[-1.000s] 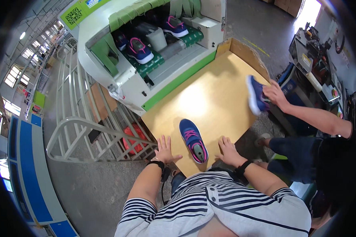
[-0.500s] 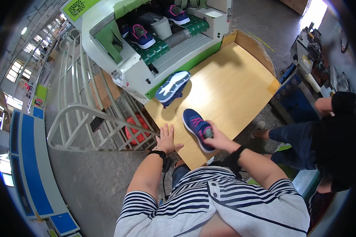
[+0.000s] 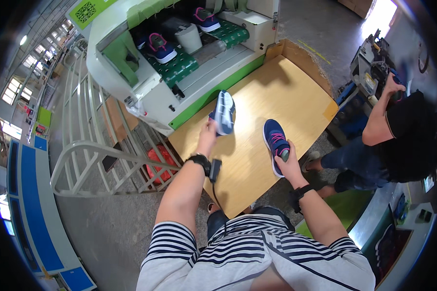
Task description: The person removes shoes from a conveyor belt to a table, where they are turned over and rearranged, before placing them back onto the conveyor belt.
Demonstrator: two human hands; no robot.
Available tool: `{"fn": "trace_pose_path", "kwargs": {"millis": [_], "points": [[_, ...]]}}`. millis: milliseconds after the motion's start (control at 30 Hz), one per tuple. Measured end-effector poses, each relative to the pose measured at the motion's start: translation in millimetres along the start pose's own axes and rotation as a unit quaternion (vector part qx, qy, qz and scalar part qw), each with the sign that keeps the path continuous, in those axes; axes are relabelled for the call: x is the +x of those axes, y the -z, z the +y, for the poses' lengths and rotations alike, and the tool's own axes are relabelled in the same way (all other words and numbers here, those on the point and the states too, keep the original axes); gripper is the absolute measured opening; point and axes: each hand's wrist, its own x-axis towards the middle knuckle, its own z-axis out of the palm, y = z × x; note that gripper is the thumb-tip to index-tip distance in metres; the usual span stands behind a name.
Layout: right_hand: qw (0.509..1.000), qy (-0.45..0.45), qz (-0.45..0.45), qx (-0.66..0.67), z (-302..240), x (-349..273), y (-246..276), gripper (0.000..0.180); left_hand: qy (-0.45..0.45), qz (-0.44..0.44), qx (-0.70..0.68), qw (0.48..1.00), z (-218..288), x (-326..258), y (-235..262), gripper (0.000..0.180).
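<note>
My left hand (image 3: 207, 137), slightly blurred, is closed on the edge of a blue sneaker (image 3: 225, 112) at the table's far left. That sneaker is tipped on its side, its white and blue sole facing me. Upright to the right of it, a second blue sneaker with pink laces (image 3: 275, 136) points away from me. My right hand (image 3: 291, 164) grips this one by its heel and collar, where a dark grey-green piece shows in the opening. Under both sneakers is a light wooden tabletop (image 3: 247, 169).
Beyond the table, a white and green machine (image 3: 150, 92) has sneakers on its green perforated belts (image 3: 179, 68). A metal rail rack (image 3: 90, 145) stands left, with a red bag (image 3: 161, 162). At right, a co-worker (image 3: 403, 131) reaches toward equipment. Cardboard (image 3: 308, 60) edges the table's far right.
My left hand has moved from the table's near left edge forward onto the tipped sneaker, which has turned more upright. My right hand has shifted the other sneaker to the right. The co-worker's arm has risen.
</note>
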Motion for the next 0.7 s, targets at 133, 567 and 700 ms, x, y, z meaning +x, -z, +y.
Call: {"fn": "trace_pose_path", "kwargs": {"millis": [133,567,700], "points": [[1.000,-0.016,-0.004,-0.027,-14,6,0,0.077,-0.233,0.071,0.240,0.940,-11,-8,-61,0.102],[0.999,0.014,0.013,-0.037,10,-9,4,0.079,-0.133,0.015,0.255,0.958,-10,-6,-71,0.104],[0.998,0.010,0.010,-0.063,3,-7,-1,0.077,-0.220,-0.100,0.376,0.895,-17,-72,-62,0.090]]}}
